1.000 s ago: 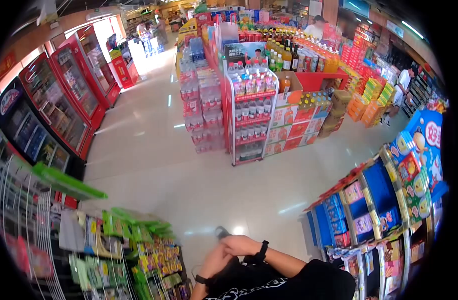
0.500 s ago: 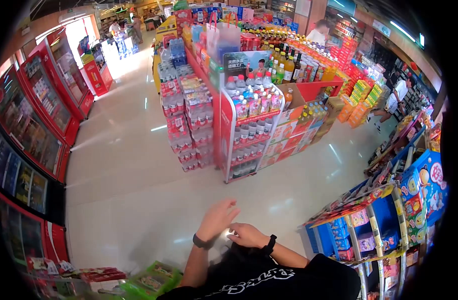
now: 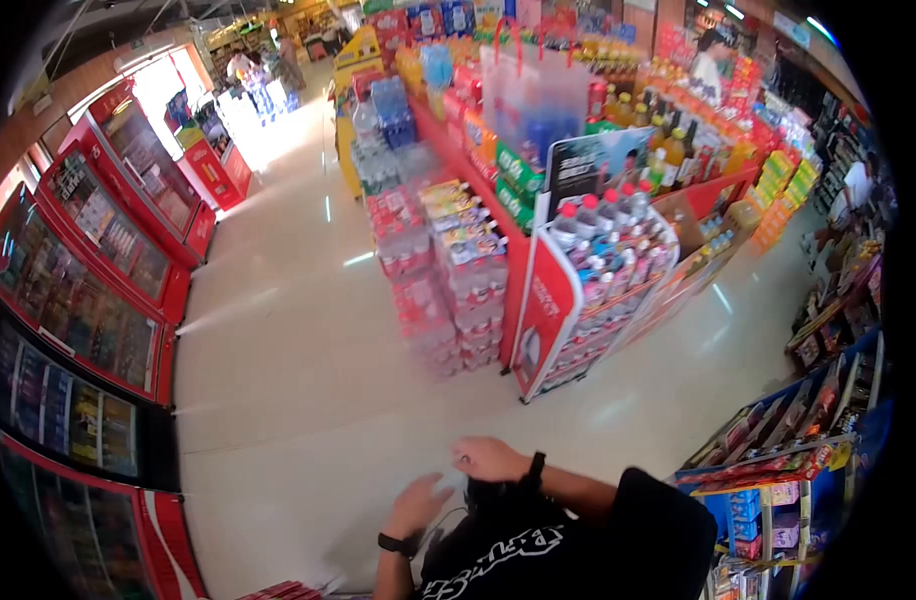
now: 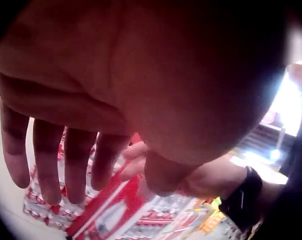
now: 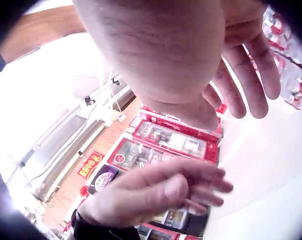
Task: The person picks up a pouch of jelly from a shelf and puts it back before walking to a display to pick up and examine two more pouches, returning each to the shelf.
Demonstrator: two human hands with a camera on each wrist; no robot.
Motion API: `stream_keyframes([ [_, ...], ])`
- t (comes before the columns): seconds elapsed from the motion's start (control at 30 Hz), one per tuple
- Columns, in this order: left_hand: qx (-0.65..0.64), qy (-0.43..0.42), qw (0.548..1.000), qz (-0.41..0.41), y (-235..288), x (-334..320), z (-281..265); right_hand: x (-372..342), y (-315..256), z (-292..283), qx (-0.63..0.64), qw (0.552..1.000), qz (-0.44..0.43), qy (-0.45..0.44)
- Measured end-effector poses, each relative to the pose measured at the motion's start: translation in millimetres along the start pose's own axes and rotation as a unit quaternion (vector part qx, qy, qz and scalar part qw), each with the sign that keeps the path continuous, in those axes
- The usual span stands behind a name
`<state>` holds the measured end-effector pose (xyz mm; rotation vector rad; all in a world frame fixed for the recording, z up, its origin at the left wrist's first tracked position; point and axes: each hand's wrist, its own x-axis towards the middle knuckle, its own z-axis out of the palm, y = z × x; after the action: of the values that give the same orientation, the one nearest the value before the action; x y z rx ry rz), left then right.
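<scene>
In front of the black shirt (image 3: 578,540), both hands are raised close together and hold nothing. My left hand (image 3: 416,507) is lower and to the left, with a dark band on its wrist. The left wrist view shows its palm (image 4: 91,75) and loosely extended, slightly spread fingers (image 4: 47,160). My right hand (image 3: 490,460) is a little higher, with a black watch (image 3: 535,470) at the wrist. Its loosely bent fingers (image 5: 246,82) appear in the right wrist view, where the left hand (image 5: 146,195) also shows below it.
A rack of bottled drinks (image 3: 598,290) stands ahead, beside stacked shrink-wrapped bottle packs (image 3: 468,260). Red-framed fridges (image 3: 78,290) line the left. A snack shelf (image 3: 778,500) is close on the right. Pale floor (image 3: 298,350) forms the aisle. People are farther back.
The view has turned and moved forward, so the bottle rack is nearer and farther right. The hands, together at first, have come apart; the left now sits lower than the right.
</scene>
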<state>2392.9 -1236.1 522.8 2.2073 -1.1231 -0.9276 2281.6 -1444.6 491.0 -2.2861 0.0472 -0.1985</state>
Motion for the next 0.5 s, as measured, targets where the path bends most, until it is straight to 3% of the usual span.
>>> stream_keyframes([
  [0.1, 0.031, 0.062, 0.997, -0.032, -74, 16, -39, 98, 13, -9, -0.033, 0.999, -0.013, 0.006],
  [0.2, 0.013, 0.098, 0.991, -0.094, -93, 27, -80, 173, 1, -32, 0.02, 0.997, -0.033, 0.067],
  [0.27, -0.034, 0.108, 0.984, -0.137, -107, 43, -98, 216, 10, -36, 0.021, 1.0, 0.008, 0.011],
  [0.3, -0.055, 0.106, 0.983, -0.141, -120, 54, -101, 235, 16, -35, 0.02, 0.999, 0.029, -0.016],
  [0.4, -0.111, 0.09, 0.979, -0.148, -158, 90, -115, 281, 40, -24, 0.009, 0.997, 0.0, 0.077],
  [0.5, -0.098, 0.064, 0.988, -0.102, -190, 122, -152, 317, 45, -34, -0.034, 0.994, 0.084, 0.056],
])
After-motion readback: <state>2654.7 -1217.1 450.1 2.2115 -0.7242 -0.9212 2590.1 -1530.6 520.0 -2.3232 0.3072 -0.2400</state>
